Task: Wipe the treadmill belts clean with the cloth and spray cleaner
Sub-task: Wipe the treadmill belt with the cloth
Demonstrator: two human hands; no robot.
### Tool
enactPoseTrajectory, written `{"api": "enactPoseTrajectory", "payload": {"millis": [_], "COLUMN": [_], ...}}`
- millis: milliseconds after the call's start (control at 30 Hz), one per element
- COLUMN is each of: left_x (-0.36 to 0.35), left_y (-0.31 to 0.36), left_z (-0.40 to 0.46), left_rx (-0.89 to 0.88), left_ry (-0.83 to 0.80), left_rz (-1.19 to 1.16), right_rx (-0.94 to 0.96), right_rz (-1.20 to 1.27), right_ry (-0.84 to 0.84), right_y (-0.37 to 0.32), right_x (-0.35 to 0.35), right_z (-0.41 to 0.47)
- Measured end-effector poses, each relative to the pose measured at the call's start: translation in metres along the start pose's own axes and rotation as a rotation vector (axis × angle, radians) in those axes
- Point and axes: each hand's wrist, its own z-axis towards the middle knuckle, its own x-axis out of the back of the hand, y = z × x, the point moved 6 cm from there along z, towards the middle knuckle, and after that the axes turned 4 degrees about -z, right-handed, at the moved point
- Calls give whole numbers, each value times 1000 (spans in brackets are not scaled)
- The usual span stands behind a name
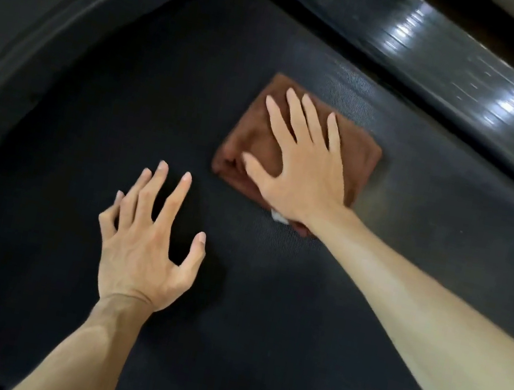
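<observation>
Both hands were flat: right hand (302,165) pressing the cloth (294,153) on the belt (258,332) near the rail (442,72), left hand (148,241) spread beside it. Firm, overlapping strokes would serve best.

2 bare forearms enter from the 5 and 7 o'clock edges, neither covered by a sleeve, and the left hand (147,244) and right hand (302,165) carry no glove, ring, watch or band, with short, unpainted nails on all the fingers that show.
</observation>
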Motion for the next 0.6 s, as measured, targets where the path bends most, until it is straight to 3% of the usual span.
{"api": "enactPoseTrajectory", "payload": {"millis": [67,133,200,300,433,500,600], "left_x": [0,-1,-1,-2,-1,-1,-1], "left_y": [-1,-2,0,0,-2,0,-2], "left_z": [0,-1,0,0,-2,-1,-1], "left_rx": [0,-3,-9,-19,-13,-18,-24], "left_ry": [13,19,22,30,33,29,23], "left_rz": [-1,-5,-7,-5,-11,-10,6], "right_rx": [-127,-433,-602,-482,-203,-241,-489], "right_rz": [-6,27,56,22,-22,-26,-29], "right_ry": [0,10,33,34,20,9,35], "right_y": [32,70,84,57,11,21,45], "right_x": [-1,1,3,5,-2,-4,-3], "right_z": [-27,-22,2,12,-80,-112,-89]}}
